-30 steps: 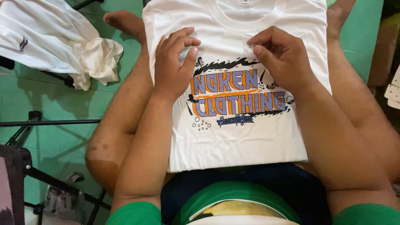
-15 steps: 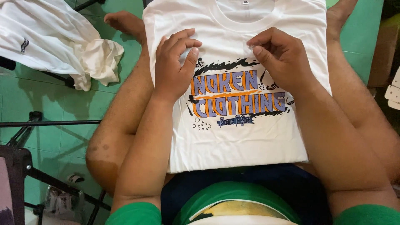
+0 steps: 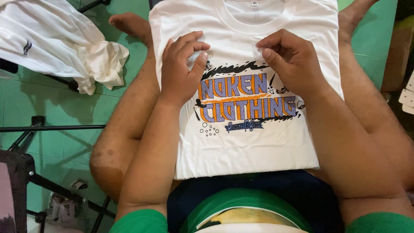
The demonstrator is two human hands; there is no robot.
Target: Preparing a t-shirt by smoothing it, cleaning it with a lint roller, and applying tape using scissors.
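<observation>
A folded white T-shirt (image 3: 246, 146) with an orange, purple and black printed design lies across my lap and legs, collar away from me. My left hand (image 3: 181, 71) rests on the shirt's left side beside the print, fingers bent and slightly apart. My right hand (image 3: 291, 60) sits at the upper right of the print, thumb and forefinger pinched on a bit of the white fabric there.
A pile of crumpled white garments (image 3: 56, 43) lies on the green tiled floor (image 3: 56, 112) at the upper left. Black tripod legs (image 3: 47, 128) cross the floor at the left. A brown cardboard box (image 3: 394, 51) stands at the right edge.
</observation>
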